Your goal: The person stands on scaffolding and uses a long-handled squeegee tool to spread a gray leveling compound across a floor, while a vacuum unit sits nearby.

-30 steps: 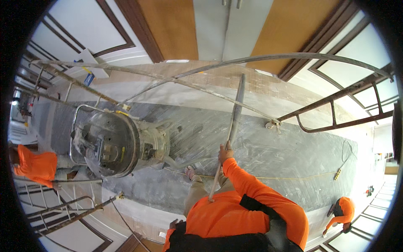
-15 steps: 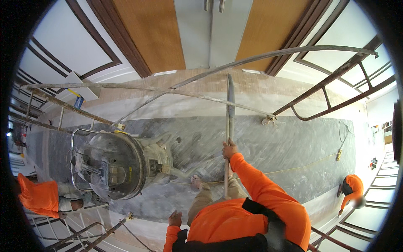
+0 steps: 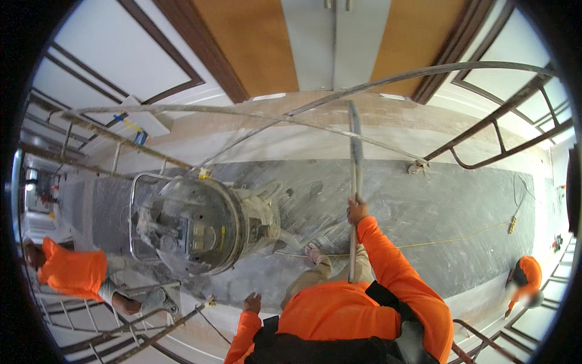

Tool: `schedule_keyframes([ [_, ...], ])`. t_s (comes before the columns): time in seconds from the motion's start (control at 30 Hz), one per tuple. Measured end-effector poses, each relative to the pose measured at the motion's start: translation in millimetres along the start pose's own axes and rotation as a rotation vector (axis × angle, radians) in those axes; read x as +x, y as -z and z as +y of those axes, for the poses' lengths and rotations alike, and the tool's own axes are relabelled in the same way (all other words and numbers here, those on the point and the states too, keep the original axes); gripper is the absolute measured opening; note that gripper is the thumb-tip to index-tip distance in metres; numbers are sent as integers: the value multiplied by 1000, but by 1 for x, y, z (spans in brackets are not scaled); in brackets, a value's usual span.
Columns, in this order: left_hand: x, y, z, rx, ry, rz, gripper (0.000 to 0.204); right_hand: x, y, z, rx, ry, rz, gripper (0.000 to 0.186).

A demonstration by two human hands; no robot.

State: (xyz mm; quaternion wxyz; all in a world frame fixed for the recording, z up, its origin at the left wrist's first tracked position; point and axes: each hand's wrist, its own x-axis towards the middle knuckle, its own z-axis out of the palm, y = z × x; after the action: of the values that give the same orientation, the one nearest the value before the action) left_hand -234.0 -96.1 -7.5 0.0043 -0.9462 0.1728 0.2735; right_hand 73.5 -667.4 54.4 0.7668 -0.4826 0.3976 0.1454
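Note:
My right hand (image 3: 357, 210) is wrapped round a long metal pole, which looks like a vacuum wand (image 3: 353, 176). The wand runs from near my waist out over the grey floor, and its far part passes beneath crossing scaffold bars. My left hand (image 3: 252, 302) hangs low at my side, fingers loosely bent and apart, with nothing visible in it. A big dusty drum vacuum (image 3: 197, 227) stands ahead of it to the left. From the vacuum a pale hose (image 3: 288, 236) leads toward my feet; where it ends is hidden behind my legs and the wand.
Scaffold braces (image 3: 327, 97) cross in front of me, with a scaffold frame (image 3: 497, 121) on the right. A yellow cord (image 3: 436, 242) trails to a power strip (image 3: 513, 225). One co-worker (image 3: 73, 267) is at left, another (image 3: 527, 279) bends down at far right. Double doors (image 3: 333, 48) stand ahead.
The view has turned a little left, so the surroundings sit further right. The left co-worker's leg has stretched out behind. My right hand keeps hold of the wand; my left stays low.

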Motion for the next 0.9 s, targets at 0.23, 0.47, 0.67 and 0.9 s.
schedule_keyframes([
  [0.23,20,6,68,-1006,728,-112,58,-39,33,-25,-150,-92,-79,64],
  [0.47,35,-4,57,-668,408,-249,68,-63,33,-16,-341,-36,-215,65],
  [0.67,74,29,36,-594,365,-160,65,-38,0,-22,-438,-59,-242,67],
  [0.9,62,118,94,-835,629,-149,66,-56,64,-12,-476,-30,-120,66],
])
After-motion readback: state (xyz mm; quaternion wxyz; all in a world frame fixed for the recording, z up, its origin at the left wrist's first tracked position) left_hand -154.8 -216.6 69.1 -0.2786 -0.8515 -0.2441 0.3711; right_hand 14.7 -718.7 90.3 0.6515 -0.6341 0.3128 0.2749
